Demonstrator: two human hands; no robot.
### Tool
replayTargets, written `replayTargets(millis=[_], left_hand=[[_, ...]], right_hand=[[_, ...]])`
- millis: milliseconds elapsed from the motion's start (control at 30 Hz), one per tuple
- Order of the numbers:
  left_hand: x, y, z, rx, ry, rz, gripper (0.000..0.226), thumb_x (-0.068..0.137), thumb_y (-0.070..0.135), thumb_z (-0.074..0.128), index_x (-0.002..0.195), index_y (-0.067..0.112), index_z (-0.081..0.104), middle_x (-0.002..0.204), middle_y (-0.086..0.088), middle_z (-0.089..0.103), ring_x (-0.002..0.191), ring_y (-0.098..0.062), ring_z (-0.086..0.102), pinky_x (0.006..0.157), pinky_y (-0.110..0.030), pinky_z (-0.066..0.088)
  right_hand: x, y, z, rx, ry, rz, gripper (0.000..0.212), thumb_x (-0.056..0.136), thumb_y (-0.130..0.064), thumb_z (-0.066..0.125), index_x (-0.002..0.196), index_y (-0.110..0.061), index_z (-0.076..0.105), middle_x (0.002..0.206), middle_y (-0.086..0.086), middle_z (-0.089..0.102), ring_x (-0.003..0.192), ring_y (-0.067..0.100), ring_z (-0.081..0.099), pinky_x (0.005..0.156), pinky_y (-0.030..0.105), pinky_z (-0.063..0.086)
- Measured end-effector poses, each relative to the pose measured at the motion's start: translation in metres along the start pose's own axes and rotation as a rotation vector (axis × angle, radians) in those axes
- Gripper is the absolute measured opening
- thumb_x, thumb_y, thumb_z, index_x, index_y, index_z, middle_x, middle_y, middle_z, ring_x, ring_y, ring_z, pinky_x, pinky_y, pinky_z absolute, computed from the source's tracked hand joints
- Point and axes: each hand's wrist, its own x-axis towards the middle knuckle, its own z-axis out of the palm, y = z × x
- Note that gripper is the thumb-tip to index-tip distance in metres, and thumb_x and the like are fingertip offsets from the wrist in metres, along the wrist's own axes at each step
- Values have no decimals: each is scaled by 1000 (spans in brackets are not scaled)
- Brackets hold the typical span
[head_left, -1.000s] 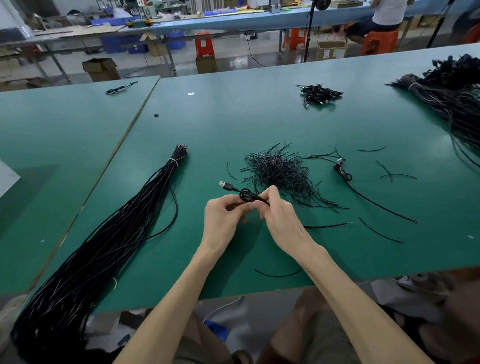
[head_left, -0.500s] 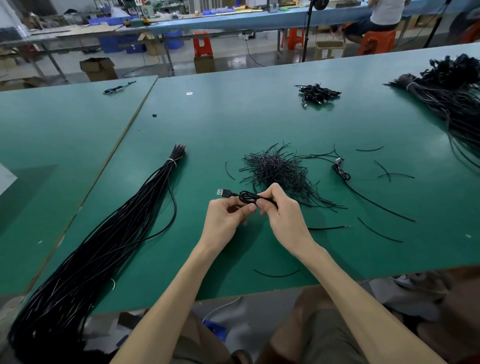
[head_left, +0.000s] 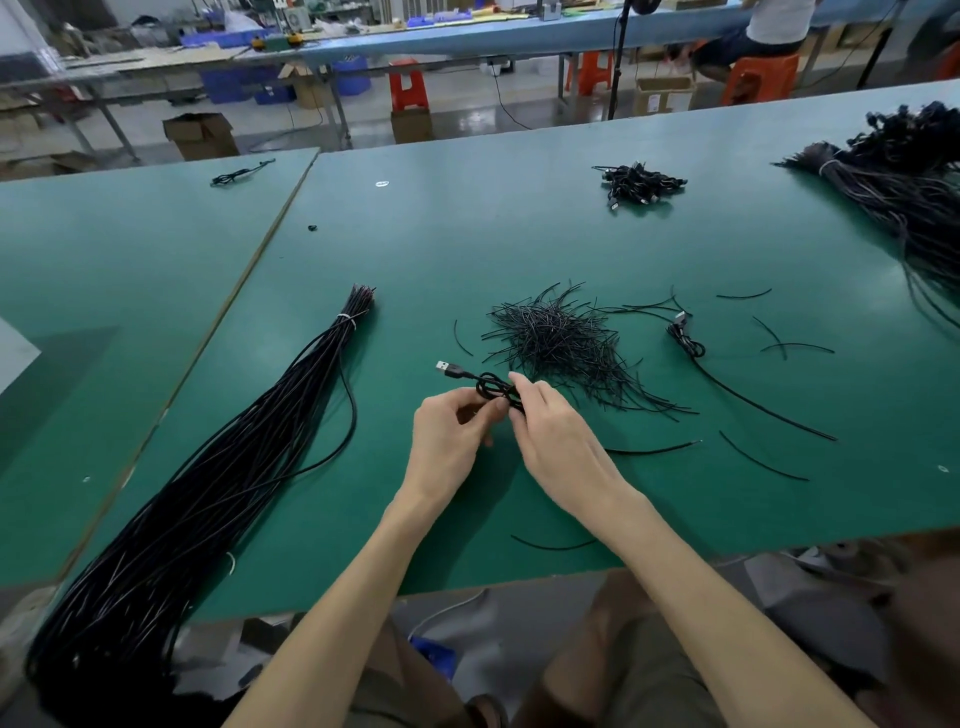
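1. Cable (head_left: 491, 387) has barely moved: coiled at centre frame, just above the tabletop (head_left: 519, 234), plug (head_left: 448, 369) pointing upper left.
2. Left hand (head_left: 449, 431) and right hand (head_left: 558, 439) still pinch it; bundling likely unfinished.

Green-topped bench (head_left: 519, 234); a second green bench (head_left: 130, 260) sits just beside its left edge. Beyond the far edge: glossy grey floor (head_left: 561, 111), cardboard boxes (head_left: 200, 136), red stool (head_left: 408, 85), orange stool (head_left: 761, 78), blue bins (head_left: 228, 85). Long blue-topped bench (head_left: 467, 34) runs across the back. Light even, diffuse.
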Motion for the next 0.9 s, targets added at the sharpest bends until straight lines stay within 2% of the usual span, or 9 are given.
replayTargets(millis=[100,200,267,367,500,667,767,833,900], left_hand=[[1,-1,-2,-21,-5,-12,22,96,25,72,74,22,74,56,0,65,51,-7,51,55,-21,39],[-1,0,-3,-28,-24,-9,21,96,24,73,75,22,75,56,0,65,49,-5,49,53,-16,37],[-1,0,-2,-20,-38,-7,17,96,23,72,80,23,77,56,-1,65,50,-7,50,55,-18,40],[-1,-1,-1,14,-26,-1,13,96,21,73,83,22,77,57,-2,66,51,-9,54,57,-21,45],[-1,0,0,43,-22,21,13,95,21,74,82,24,75,59,-2,65,52,-10,52,56,-23,45],[-1,0,-2,48,-38,20,15,93,16,75,81,24,72,60,10,62,57,-11,52,59,-25,44],[0,1,-4,-78,-69,-10,10,95,11,73,85,8,72,63,5,62,57,-13,48,58,-24,42],[-1,3,-9,-204,-96,-35,12,96,9,70,89,-2,71,71,-7,66,58,-11,49,59,-20,42],[-1,4,-16,-278,-135,-64,16,97,9,68,94,-7,69,75,-10,66,59,-12,50,60,-18,41]], right_hand=[[-2,-5,0,-59,9,12,44,110,-17,42,149,3,42,126,15,62,113,27,61,97,35,51],[0,-7,-2,-45,15,63,34,110,-18,41,136,1,54,116,15,66,103,29,64,89,36,53],[1,-8,-4,-37,15,100,31,111,-19,39,127,0,57,108,14,67,94,29,65,81,35,51],[0,-8,-5,-37,-7,102,29,111,-19,37,123,-3,58,107,11,65,90,27,62,76,35,48],[1,-6,-4,-19,21,105,29,111,-18,39,124,-1,58,110,13,64,94,27,59,79,38,49],[1,-4,-3,-8,29,54,32,110,-15,40,133,0,57,114,13,62,104,27,58,87,40,51],[0,-4,-7,77,67,15,34,109,-10,43,140,0,54,112,12,60,98,26,58,88,38,50],[0,-5,-9,143,105,-14,34,108,-7,47,139,2,56,110,13,60,94,26,59,87,37,50],[-1,-7,-9,160,132,-65,32,106,-4,50,136,4,58,111,13,61,96,26,60,89,35,50]])
